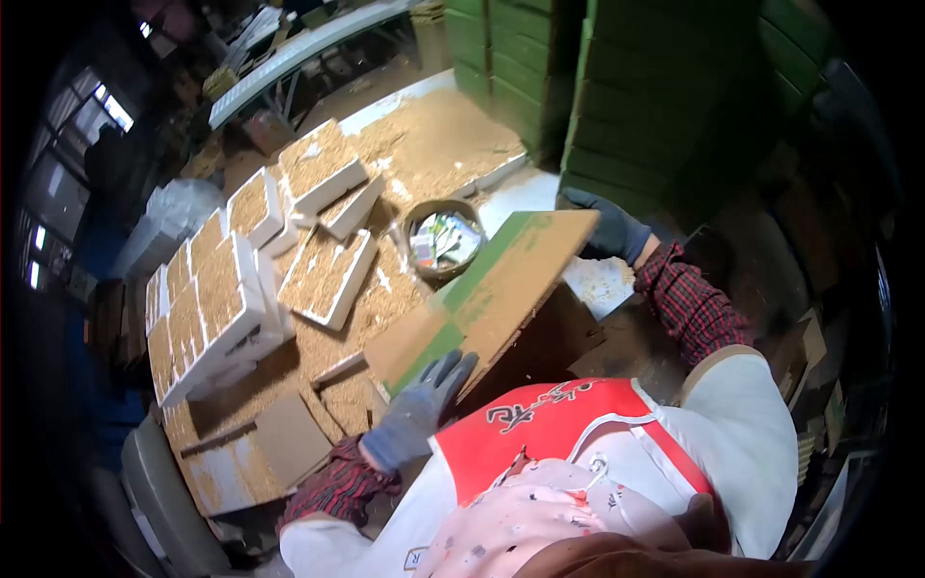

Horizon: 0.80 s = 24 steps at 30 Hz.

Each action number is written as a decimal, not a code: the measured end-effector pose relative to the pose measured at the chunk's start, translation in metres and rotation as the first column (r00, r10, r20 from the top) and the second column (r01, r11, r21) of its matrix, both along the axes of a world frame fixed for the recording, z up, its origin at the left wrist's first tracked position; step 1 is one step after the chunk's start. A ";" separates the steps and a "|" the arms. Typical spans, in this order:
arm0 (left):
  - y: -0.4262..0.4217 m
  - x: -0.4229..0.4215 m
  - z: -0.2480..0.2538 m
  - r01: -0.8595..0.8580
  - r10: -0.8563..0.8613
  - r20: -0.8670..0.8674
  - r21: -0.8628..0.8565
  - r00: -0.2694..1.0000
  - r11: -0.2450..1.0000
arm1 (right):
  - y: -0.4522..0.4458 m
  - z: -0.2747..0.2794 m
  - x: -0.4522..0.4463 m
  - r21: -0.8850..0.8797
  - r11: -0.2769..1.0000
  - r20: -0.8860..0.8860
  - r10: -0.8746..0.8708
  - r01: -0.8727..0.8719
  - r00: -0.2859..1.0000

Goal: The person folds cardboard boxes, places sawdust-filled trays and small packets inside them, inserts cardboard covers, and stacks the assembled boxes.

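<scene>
A brown cardboard box with green printed bands is tilted in front of my red apron, its dark inside facing my body. My left hand, in a grey-blue glove, grips the box's near left end, its fingers lying over the cardboard. At the far right end, my right hand in a dark blue glove holds the box by its edge. The right fingers are partly hidden behind the cardboard. Just beyond the box stands a round basket with small printed packets inside.
White foam trays filled with wood shavings are stacked at left. More shavings cover the table. Stacked green boxes rise at back right. A flat cardboard piece lies at the table's near left, beside a grey chair back.
</scene>
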<state>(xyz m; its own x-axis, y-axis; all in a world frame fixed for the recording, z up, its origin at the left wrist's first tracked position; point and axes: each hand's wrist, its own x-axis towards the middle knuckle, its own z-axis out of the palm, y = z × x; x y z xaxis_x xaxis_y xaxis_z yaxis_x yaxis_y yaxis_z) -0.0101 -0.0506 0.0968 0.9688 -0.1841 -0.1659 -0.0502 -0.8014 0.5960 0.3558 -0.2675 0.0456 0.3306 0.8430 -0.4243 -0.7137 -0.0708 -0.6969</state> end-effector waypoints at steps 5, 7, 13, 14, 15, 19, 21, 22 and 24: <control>-0.011 0.029 0.024 -0.069 0.039 -0.068 -0.530 0.997 0.845 | 0.074 -0.011 -0.038 0.047 0.963 0.875 -0.167 0.264 0.455; 0.001 0.015 -0.043 -0.348 0.208 -0.278 -0.747 0.938 0.567 | 0.100 -0.032 -0.064 0.024 0.923 0.852 -0.220 0.384 0.476; -0.018 0.015 -0.039 -0.473 0.717 -0.067 -0.794 0.694 0.383 | 0.083 -0.039 -0.056 0.193 0.900 0.928 -0.297 0.392 0.226; -0.020 0.015 -0.033 -0.456 0.766 0.021 -0.793 0.642 0.404 | 0.077 -0.044 -0.052 0.257 0.879 0.945 -0.316 0.401 0.085; -0.022 0.019 -0.029 -0.437 0.799 0.126 -0.781 0.588 0.445 | 0.059 -0.015 -0.060 0.274 0.902 0.943 -0.320 0.333 0.091; -0.031 0.060 -0.032 -0.346 0.908 0.242 -0.866 0.343 0.361 | 0.031 0.015 -0.062 0.150 0.959 0.986 -0.127 -0.239 0.108; -0.028 0.090 -0.037 -0.585 0.557 0.805 -0.355 0.205 0.729 | 0.037 -0.005 -0.059 -0.233 0.904 0.969 0.248 -0.360 -0.005; -0.044 0.097 -0.028 -0.586 0.532 0.811 -0.313 0.245 0.748 | 0.043 -0.018 -0.052 -0.081 0.902 0.996 0.063 -0.424 -0.055; -0.051 0.114 -0.020 -0.293 0.252 0.639 -0.045 0.726 0.955 | 0.029 -0.024 -0.037 0.160 0.873 0.726 0.212 -0.461 0.654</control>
<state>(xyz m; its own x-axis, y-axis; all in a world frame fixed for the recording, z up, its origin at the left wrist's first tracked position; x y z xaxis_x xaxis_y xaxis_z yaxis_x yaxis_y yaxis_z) 0.1035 -0.1020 0.0771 0.8607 0.0943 0.5004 -0.1728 -0.8703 0.4613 0.3184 -0.2382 0.0219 0.0823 0.9924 0.0912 -0.0163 0.0928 -0.9955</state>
